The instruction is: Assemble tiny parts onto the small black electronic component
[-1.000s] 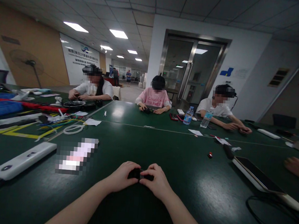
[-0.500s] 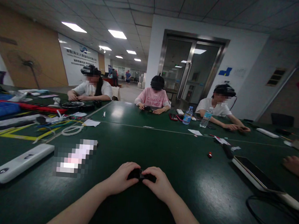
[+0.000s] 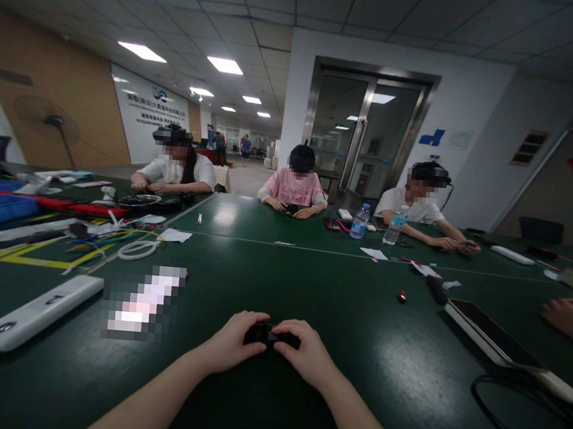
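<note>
At my far left, a blue tray (image 3: 1, 212) lies on the green table (image 3: 340, 285). Nearer to me is a long white case (image 3: 35, 314), set at a slant. To its right lies a flat, bright item (image 3: 148, 299), its surface blurred.

My left hand (image 3: 234, 341) is partly closed, fingers arched and thumb set below them. It grips the left end of a small black object (image 3: 270, 334) between thumb and fingers. The object is located centrally, in front of me, between both hands; its details are too dark to tell.

My right hand (image 3: 307, 348) is partly closed in the same form, holding the object's right end. The thumb and fingertips of each hand stand near those of the other.

Further right is a small red-topped item (image 3: 402, 296). Beyond it, a dark-screened phone (image 3: 495, 333) rests on a white bar (image 3: 558, 386). At the far right is a co-worker's hand (image 3: 569, 318).
</note>
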A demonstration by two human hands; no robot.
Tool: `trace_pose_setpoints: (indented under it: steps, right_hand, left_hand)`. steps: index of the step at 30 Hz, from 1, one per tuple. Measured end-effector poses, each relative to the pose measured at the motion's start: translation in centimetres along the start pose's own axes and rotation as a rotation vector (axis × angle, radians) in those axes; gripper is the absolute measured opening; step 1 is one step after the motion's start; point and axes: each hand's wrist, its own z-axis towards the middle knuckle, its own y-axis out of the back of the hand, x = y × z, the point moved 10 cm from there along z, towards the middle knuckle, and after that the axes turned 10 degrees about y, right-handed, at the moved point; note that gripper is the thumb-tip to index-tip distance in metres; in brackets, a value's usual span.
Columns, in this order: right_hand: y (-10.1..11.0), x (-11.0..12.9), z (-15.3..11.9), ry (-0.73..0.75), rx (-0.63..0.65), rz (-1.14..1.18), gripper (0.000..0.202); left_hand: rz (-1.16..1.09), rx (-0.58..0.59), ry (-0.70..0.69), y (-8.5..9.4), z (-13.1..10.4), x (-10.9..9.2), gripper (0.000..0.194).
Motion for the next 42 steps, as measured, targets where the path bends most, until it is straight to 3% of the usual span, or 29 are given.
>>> trace_pose_setpoints:
  steps: [6,19,42]
  right_hand:
    - [0.0,-0.7,0.0,-0.039,-0.003,-0.044,0.029]
    - [-0.3,-0.6,0.4,0.015,0.015,-0.097,0.028]
    - [-0.5,-1.3,0.4,-0.033,0.02,-0.075,0.021]
  left_hand:
    - [0.027,-0.01,-0.072,0.4,-0.4,-1.5,0.036]
    - [0.046,-0.05,-0.06,0.5,-0.1,-1.2,0.037]
    - [0.031,-0.037,-0.044,0.4,0.0,-0.8,0.041]
